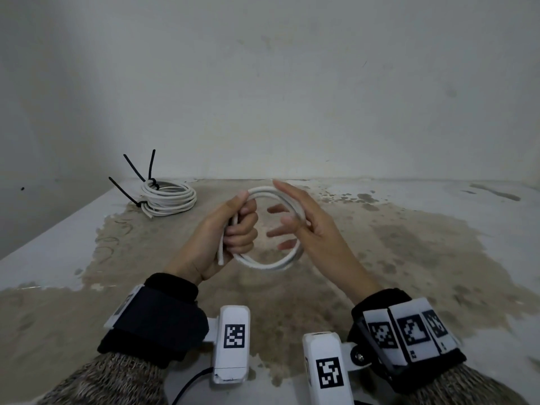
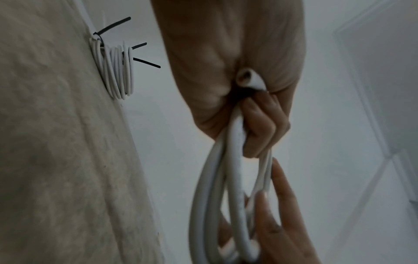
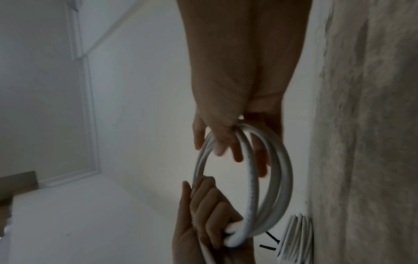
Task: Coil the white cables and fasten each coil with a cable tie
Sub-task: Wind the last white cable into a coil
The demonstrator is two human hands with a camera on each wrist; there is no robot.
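Note:
A white cable (image 1: 263, 263) is wound into a ring of a few loops and held in the air above the table. My left hand (image 1: 241, 223) grips the ring's left side with curled fingers, and a cut end sticks out below the fist. In the left wrist view that end shows above the curled fingers (image 2: 255, 125). My right hand (image 1: 292, 220) is at the ring's right side, fingers straight and spread, and the loops (image 3: 280, 178) lie across them. A finished stack of coils (image 1: 169, 200) with black cable ties (image 1: 133, 168) lies at the back left.
The table (image 1: 380, 244) is a stained, worn surface that meets a pale wall at the back. Its left edge runs diagonally from the finished coils toward me. The tied coils (image 2: 115, 71) have black tie tails that stick up.

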